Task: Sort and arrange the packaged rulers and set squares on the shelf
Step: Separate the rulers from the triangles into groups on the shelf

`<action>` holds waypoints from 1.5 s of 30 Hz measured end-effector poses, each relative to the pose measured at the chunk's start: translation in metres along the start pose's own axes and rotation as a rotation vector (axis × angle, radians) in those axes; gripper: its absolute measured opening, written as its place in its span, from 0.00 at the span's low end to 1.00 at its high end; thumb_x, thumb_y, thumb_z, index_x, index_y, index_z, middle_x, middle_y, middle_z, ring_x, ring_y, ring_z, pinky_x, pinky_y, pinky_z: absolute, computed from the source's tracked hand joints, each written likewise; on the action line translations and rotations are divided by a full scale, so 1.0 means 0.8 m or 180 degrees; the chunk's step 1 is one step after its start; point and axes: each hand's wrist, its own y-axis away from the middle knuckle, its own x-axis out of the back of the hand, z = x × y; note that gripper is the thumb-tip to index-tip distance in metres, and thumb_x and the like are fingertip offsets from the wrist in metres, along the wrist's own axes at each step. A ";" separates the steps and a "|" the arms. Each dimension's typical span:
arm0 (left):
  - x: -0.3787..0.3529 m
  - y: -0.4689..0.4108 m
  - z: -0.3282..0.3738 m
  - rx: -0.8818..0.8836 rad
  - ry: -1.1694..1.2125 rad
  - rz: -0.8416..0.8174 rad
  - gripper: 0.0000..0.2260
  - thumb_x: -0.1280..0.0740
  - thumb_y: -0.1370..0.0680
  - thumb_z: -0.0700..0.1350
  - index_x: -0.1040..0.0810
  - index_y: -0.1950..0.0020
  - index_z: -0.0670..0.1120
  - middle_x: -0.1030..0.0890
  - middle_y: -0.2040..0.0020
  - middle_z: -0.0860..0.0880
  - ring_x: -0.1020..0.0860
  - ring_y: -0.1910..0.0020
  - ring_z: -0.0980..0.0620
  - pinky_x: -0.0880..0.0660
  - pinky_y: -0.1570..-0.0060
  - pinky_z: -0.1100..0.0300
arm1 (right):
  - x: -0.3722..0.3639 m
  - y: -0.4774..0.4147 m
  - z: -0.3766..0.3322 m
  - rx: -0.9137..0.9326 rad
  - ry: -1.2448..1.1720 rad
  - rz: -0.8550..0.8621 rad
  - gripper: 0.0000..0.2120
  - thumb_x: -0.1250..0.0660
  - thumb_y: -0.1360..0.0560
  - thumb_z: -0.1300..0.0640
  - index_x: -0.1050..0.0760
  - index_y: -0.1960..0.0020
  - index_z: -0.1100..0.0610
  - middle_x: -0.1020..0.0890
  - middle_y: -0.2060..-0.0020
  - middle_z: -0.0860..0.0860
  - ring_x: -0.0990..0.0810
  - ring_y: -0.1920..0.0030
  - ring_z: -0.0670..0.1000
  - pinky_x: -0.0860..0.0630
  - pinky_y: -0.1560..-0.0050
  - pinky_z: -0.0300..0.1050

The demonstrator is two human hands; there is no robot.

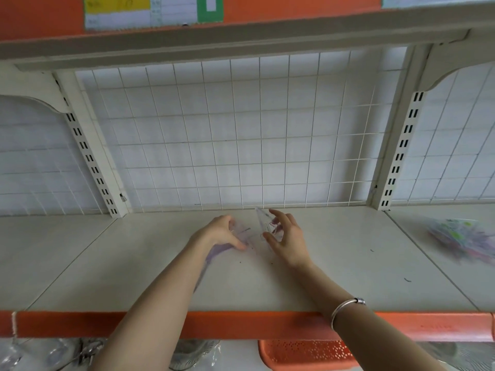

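Both hands are over the middle of the cream shelf board (160,277). My left hand (218,232) grips a clear, purple-tinted packaged ruler set (242,232) that trails back under my forearm. My right hand (285,238) pinches a clear packaged set square (265,219), its pointed corner tilted up toward the wire grid. The two packs meet between my hands. A blurred heap of more clear packaged rulers and set squares (466,238) lies on the neighbouring shelf section at the right edge.
A white wire grid back panel (241,129) closes the shelf, with slotted uprights (88,156) (401,151) at each side. An upper shelf (241,41) hangs overhead. The front lip (241,324) is orange. An orange perforated basket (302,354) sits below.
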 end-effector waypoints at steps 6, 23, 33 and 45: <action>0.001 -0.006 -0.003 0.0224 -0.0268 0.0027 0.37 0.18 0.42 0.54 0.28 0.38 0.48 0.27 0.36 0.47 0.28 0.39 0.48 0.29 0.39 0.56 | -0.001 -0.003 0.000 0.0000 -0.0020 0.0005 0.25 0.29 0.30 0.64 0.29 0.34 0.60 0.27 0.51 0.50 0.26 0.59 0.47 0.36 0.53 0.29; -0.011 0.018 -0.007 -0.0647 0.0980 0.1059 0.17 0.22 0.33 0.45 0.25 0.54 0.40 0.25 0.61 0.52 0.26 0.59 0.50 0.31 0.59 0.58 | 0.004 -0.008 -0.002 -0.0237 -0.0572 0.0200 0.22 0.29 0.32 0.68 0.25 0.39 0.59 0.25 0.53 0.54 0.25 0.66 0.44 0.31 0.62 0.24; 0.012 0.030 0.013 -0.0561 0.1491 0.1255 0.15 0.36 0.23 0.37 0.38 0.65 0.47 0.40 0.68 0.52 0.41 0.69 0.53 0.45 0.68 0.58 | 0.007 -0.011 -0.008 -0.1381 -0.1949 0.0026 0.19 0.32 0.31 0.72 0.24 0.50 0.50 0.25 0.58 0.52 0.25 0.64 0.50 0.25 0.60 0.44; 0.001 0.054 0.062 0.0017 0.3867 0.0410 0.12 0.45 0.18 0.34 0.24 0.39 0.37 0.21 0.53 0.45 0.23 0.61 0.53 0.25 0.66 0.64 | 0.004 -0.037 -0.038 -0.2086 -0.3096 -0.0390 0.07 0.35 0.27 0.73 0.25 0.51 0.65 0.26 0.67 0.54 0.26 0.69 0.48 0.24 0.65 0.35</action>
